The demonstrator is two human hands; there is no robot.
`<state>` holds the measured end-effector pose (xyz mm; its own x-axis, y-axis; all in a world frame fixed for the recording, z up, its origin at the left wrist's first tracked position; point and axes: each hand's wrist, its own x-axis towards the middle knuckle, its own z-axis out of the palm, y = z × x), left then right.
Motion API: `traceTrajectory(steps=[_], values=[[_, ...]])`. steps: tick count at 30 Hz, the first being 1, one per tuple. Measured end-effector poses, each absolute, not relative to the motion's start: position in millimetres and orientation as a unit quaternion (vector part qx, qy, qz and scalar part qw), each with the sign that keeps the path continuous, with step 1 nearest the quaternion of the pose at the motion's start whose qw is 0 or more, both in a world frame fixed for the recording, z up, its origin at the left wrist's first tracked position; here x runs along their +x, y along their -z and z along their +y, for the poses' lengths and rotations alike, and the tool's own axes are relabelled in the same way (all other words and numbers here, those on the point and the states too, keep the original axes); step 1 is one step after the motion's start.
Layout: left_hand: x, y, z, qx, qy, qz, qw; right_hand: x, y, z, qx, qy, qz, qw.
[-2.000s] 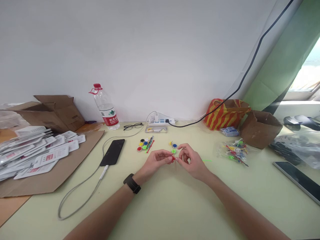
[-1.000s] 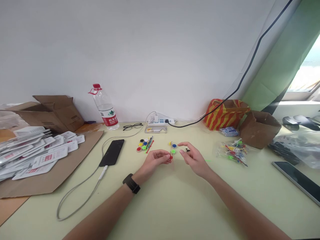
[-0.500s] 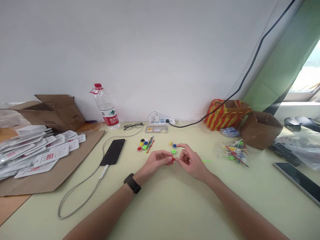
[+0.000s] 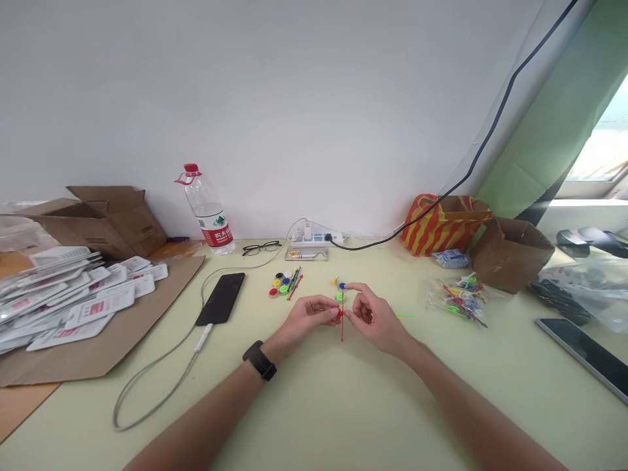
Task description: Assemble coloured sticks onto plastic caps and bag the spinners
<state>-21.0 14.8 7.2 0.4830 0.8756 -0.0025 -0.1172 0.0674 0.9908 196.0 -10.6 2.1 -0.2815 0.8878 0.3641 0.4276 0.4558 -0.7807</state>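
Observation:
My left hand (image 4: 307, 314) and my right hand (image 4: 375, 317) meet over the middle of the pale table (image 4: 343, 405), fingertips pinched together on a small red plastic piece (image 4: 340, 314). A thin red stick (image 4: 342, 330) hangs down from that piece between the hands. Just behind the fingers lie a few small caps, blue (image 4: 342, 286) and green (image 4: 339, 297). A black watch (image 4: 260, 360) is on my left wrist.
Coloured caps and sticks (image 4: 284, 283) lie left of centre, a phone (image 4: 222, 298) on a cable beside them. A clear bag of parts (image 4: 458, 297), a striped bag (image 4: 441, 224) and a box (image 4: 513, 252) are at right. White packets (image 4: 73, 294) on cardboard and a bottle (image 4: 209, 209) stand left.
My right hand drew away a second ago and came back to the left hand. A thin red stick now hangs down from the red piece between the fingertips.

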Motion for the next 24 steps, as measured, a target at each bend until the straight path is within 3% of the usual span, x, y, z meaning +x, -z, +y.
traceTrajectory(steps=[6,13,17,20,24], values=[[-20.2,-5.4,17.2,0.544,-0.393,0.367,0.644,196.9,-11.0,-16.2,-0.425,-0.166,-0.755,0.472],[-22.1,-1.9,19.7,0.552,-0.389,0.360,0.644,190.6,-6.2,-17.8,-0.389,-0.178,-0.774,0.466],[-21.4,-3.1,19.3,0.549,-0.392,0.359,0.645,190.9,-4.3,-16.7,-0.462,-0.269,-0.739,0.410],[-20.6,-4.2,19.0,0.545,-0.391,0.366,0.645,192.5,-5.5,-14.4,-0.481,-0.313,-0.701,0.423],[-20.5,-4.6,18.4,0.546,-0.389,0.367,0.645,191.9,-3.3,-11.7,-0.477,-0.282,-0.717,0.423]])
